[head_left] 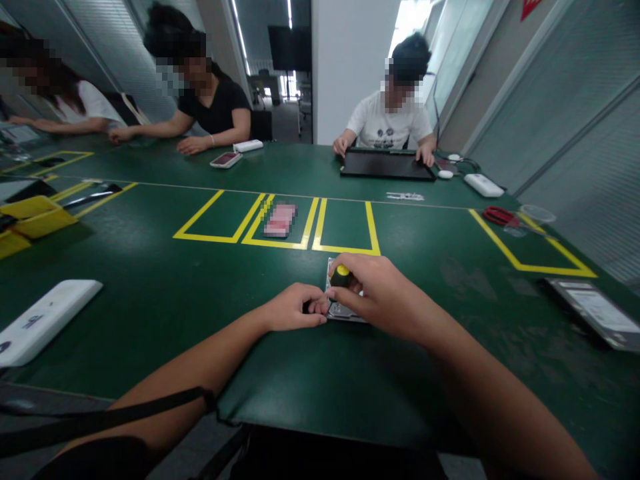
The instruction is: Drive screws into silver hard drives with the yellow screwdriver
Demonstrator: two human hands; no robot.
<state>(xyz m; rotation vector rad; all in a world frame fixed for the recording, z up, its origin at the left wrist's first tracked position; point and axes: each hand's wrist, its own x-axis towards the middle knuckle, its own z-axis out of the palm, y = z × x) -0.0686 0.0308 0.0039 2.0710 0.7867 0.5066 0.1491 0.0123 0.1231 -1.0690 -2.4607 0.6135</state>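
Note:
A silver hard drive [345, 311] lies flat on the green table, largely covered by my hands. My right hand [383, 293] is closed around the yellow-and-black handle of a screwdriver [341, 276], which stands upright over the drive. The screwdriver's tip is hidden. Curled at the drive's left edge, my left hand [298, 308] grips it against the table. A second hard drive [595, 310] with a white label sits at the right.
Yellow tape outlines [345, 249] mark the table ahead, one with a pink phone-like object [281, 220] inside. White power banks [50, 320], yellow bins [43, 217] and red-handled scissors [500, 215] lie around. Opposite, a person [390, 120] holds a black panel [387, 165]; two others sit left.

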